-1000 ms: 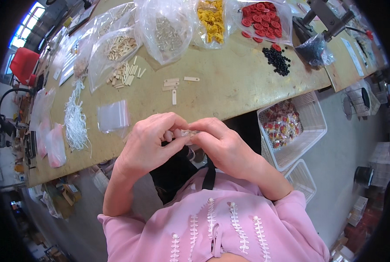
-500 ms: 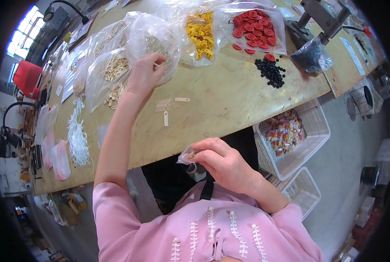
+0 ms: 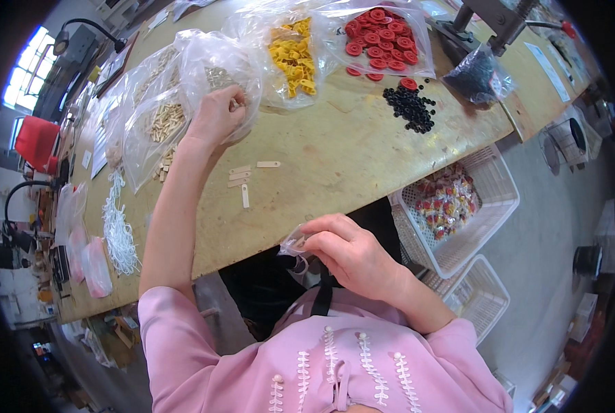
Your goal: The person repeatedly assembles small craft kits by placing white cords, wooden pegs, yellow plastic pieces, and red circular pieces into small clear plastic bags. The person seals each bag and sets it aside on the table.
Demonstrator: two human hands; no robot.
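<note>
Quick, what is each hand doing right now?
Left hand: fingers closed inside an open clear bag of small pale parts.
Right hand: pinching a small clear plastic bag.

A worn wooden workbench [image 3: 335, 158] stands on grey floor [image 3: 562, 206] (bright window [image 3: 19, 86] far left).

Two white baskets [image 3: 490, 206], four loose beige strips [image 3: 245, 180], two hands [image 3: 352, 255].

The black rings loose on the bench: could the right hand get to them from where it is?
Probably yes. The right hand sits at the near edge holding a small clear bag, and the bench between it and the black rings is bare. It would have to carry the bag along.
</note>
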